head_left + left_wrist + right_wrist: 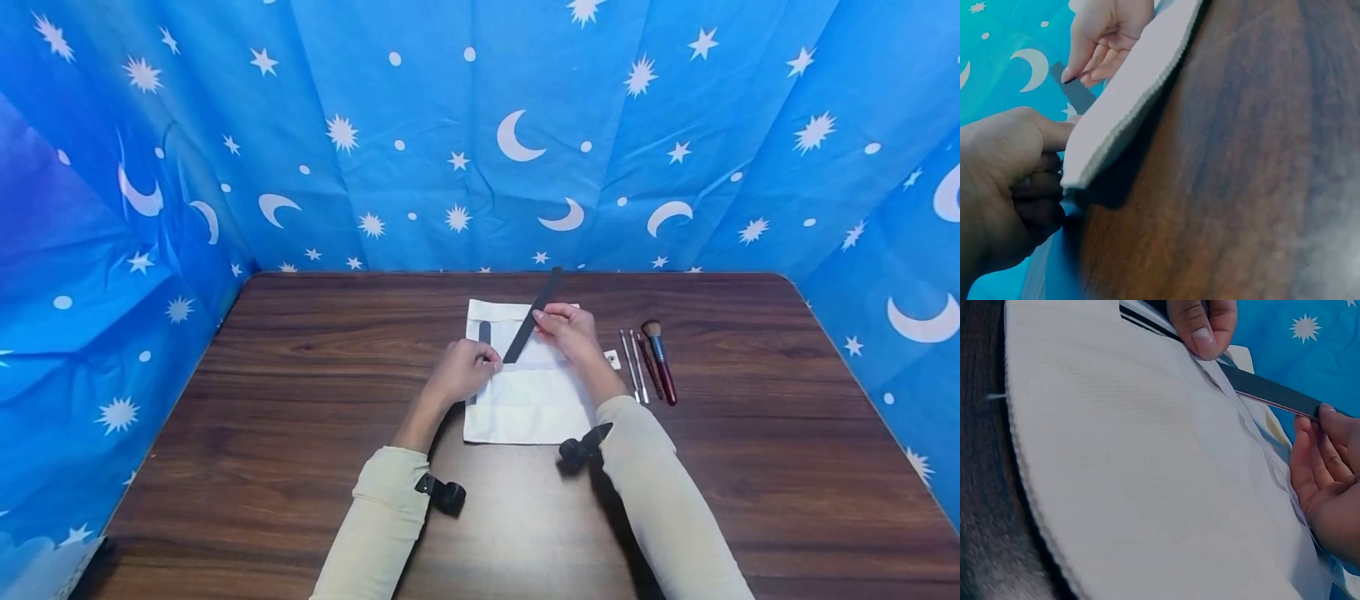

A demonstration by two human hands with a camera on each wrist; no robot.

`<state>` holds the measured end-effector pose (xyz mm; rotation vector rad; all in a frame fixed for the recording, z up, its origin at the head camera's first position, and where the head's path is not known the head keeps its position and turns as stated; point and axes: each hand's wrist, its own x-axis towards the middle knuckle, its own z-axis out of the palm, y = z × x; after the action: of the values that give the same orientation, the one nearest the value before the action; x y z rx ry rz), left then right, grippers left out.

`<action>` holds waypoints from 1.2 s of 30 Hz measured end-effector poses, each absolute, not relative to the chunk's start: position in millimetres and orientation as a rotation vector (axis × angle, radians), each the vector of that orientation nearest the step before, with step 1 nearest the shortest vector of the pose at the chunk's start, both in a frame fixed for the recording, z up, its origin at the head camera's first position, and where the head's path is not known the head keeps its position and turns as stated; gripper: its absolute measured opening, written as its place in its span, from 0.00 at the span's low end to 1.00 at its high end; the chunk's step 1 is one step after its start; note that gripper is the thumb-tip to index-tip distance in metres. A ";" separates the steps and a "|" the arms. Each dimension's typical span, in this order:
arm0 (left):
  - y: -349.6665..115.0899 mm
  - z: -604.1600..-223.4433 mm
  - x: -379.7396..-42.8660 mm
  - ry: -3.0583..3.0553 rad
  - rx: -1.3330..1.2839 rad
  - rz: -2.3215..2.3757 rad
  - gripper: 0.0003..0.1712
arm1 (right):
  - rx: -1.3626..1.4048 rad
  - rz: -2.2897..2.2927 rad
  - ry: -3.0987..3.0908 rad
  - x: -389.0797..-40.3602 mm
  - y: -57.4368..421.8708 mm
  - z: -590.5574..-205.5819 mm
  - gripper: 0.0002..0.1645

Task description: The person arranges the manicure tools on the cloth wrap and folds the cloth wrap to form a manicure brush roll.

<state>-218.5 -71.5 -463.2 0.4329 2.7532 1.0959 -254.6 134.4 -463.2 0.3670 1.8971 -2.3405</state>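
Starry blue curtains (435,87) edge a brown table (315,367) bearing white cloth (528,423).

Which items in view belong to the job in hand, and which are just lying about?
In the job:
- right hand, holding a file
- left hand, at the pouch
- pouch
- second file, at the pouch's left side

Lying about, untouched (perhaps for later):
- two metal tools
- dark slim tool
- brush
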 end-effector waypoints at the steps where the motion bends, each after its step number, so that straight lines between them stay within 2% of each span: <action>1: -71.5 -464.2 -218.2 2.746 0.432 1.121 0.07 | 0.350 -2.308 1.927 -255.0 134.3 -463.5 0.05; 18: -72.1 -465.4 -217.4 2.776 0.403 1.128 0.06 | -0.027 -1.715 2.087 -261.2 136.6 -459.8 0.03; 26: -70.3 -465.3 -217.2 2.790 0.392 1.114 0.06 | -0.174 -1.492 2.109 -264.2 139.4 -454.7 0.09; 36: -69.3 -467.0 -216.2 2.793 0.391 1.122 0.05 | -0.289 -1.362 2.133 -266.9 142.2 -453.9 0.11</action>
<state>-216.2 -69.3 -467.0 0.3910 2.7927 1.1217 -266.9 142.2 -453.9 -0.2888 2.1327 -1.3619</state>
